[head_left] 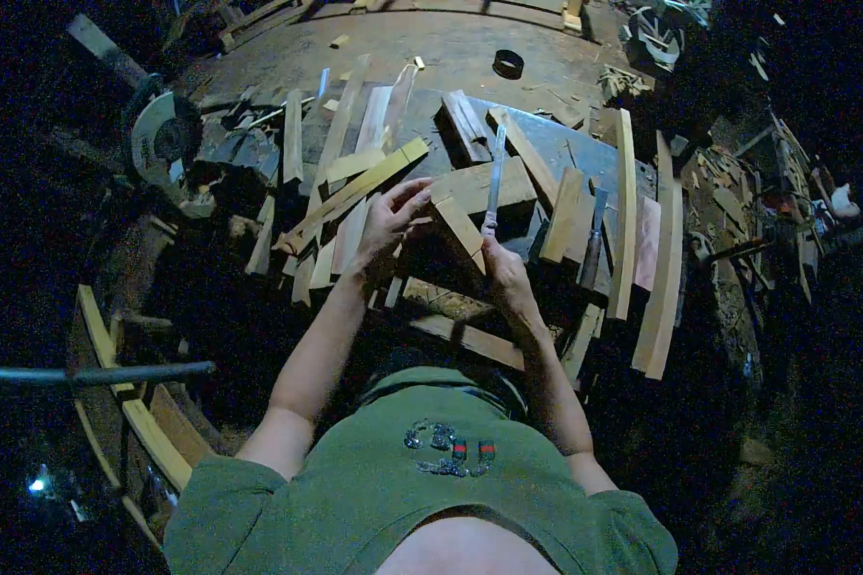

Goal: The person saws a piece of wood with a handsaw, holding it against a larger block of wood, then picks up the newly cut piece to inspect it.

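My right hand (510, 278) is closed around the handle of a long tool with a narrow metal blade (497, 177), which points away from me. Beside that hand lies the near end of a short wooden piece (460, 233), set at a slant. At its far left end is my left hand (396, 225), fingers loosely curved and apart, fingertips close to the wood. Behind the piece sits a wider wooden block (489, 187), crossed by the blade in this view. A long squared strip of wood (369, 185) runs just beyond my left fingers.
A chisel (594, 235) lies to the right among wooden strips (624, 211). Another block (464, 125) and a dark ring (508, 64) are farther back. At the left stands a machine with a round guard (158, 139). Wood offcuts (729, 201) pile up at the right.
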A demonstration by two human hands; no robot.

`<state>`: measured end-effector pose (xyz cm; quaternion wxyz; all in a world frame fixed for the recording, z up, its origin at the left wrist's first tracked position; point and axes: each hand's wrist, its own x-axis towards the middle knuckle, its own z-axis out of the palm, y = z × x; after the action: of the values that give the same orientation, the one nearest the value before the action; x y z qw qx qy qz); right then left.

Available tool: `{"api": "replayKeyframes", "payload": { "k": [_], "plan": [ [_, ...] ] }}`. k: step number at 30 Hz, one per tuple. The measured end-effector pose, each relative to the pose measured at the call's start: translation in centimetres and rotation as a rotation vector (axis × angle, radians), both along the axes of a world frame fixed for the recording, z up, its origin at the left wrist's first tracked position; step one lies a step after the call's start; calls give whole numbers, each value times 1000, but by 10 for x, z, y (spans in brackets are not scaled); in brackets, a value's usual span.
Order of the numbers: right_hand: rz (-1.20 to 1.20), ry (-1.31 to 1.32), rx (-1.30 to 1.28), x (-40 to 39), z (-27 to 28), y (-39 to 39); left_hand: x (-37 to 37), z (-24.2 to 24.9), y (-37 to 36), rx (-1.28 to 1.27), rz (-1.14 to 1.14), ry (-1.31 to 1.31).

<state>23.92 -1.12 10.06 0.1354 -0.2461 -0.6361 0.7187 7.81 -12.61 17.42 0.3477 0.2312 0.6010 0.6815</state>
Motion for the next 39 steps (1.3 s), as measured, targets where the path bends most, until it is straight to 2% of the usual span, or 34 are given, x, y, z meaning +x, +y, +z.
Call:
{"api": "replayKeyframes", "payload": {
  "k": [2,4,5,8,10,12,13,14,17,21,24,25,26,28,29,32,34,35,36,39],
  "plan": [
    [3,33,-11,2,8,-2,-8,-12,-7,50,-41,-15],
    [-81,211,-3,0,16,-4,-7,-7,-13,-3,32,128],
    [-41,225,-56,2,11,1,-8,-7,-15,32,26,121],
    [-35,211,27,5,11,0,0,5,-25,-68,55,104],
    [-54,147,70,5,24,0,2,-1,-33,-29,56,59],
    [-52,-39,212,5,30,2,2,-2,-41,-111,75,98],
    [-46,13,189,2,31,2,-2,-7,-46,-72,13,195],
    [-41,13,192,-1,31,1,-6,-8,-51,-70,18,194],
    [-4,233,226,-6,29,2,-11,-6,-56,-99,-59,232],
    [-7,191,238,-7,34,-2,-16,-5,-58,-125,-55,300],
    [-48,167,311,-9,32,-7,-19,-3,-55,-126,-17,57],
    [-42,164,203,-8,33,-9,-22,-5,-56,-171,-26,11],
    [-67,162,209,-7,34,-11,-25,-14,-53,-167,-51,14],
    [-83,130,229,-4,41,-16,-29,-26,-48,9,-62,-172],
    [-113,128,235,-3,41,-17,-28,-23,-48,0,-74,-234],
    [-180,95,282,-5,37,-15,-30,-24,-49,-24,-157,-314],
    [-142,122,120,-5,36,-16,-37,-32,-46,-107,-150,-218],
    [-164,152,236,-8,19,-13,-40,-30,-46,-53,-192,-299],
    [-180,135,198,-10,28,-17,-40,-26,-47,-4,-229,-386],
    [-220,159,204,-17,34,-24,-45,-36,-40,43,-157,-384]
  ]
}}
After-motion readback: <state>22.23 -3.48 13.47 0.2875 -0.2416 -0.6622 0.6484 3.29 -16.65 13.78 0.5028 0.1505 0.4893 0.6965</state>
